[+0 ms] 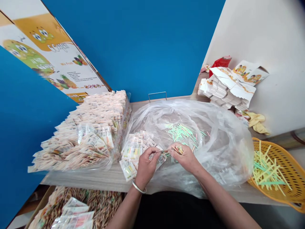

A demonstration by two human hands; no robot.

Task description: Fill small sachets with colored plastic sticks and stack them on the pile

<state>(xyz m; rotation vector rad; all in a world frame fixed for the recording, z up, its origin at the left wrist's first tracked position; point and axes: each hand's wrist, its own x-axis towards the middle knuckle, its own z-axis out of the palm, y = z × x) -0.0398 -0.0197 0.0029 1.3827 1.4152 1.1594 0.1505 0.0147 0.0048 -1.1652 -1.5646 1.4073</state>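
My left hand (148, 163), with a silver bangle at the wrist, is closed in a pinch on the edge of a small printed clear packet (162, 159). Close beside it, my right hand (186, 159) is closed around several short coloured sticks (178, 149), its fingertips meeting the packet's edge. Part of the packet is hidden by my fingers. Under and left of my hands lies a loose pile of filled packets (132, 151). Just beyond them, short green and pink sticks (181, 132) are scattered on a crumpled clear plastic sheet (219, 149).
A large heap of packets (83, 127) fills the table's left. Below the edge, a box holds more packets (76, 213). An orange basket (294, 171) with long yellow and green sticks (268, 168) sits at right. Folded white cartons (228, 86) and a yellow cloth (257, 122) lie behind.
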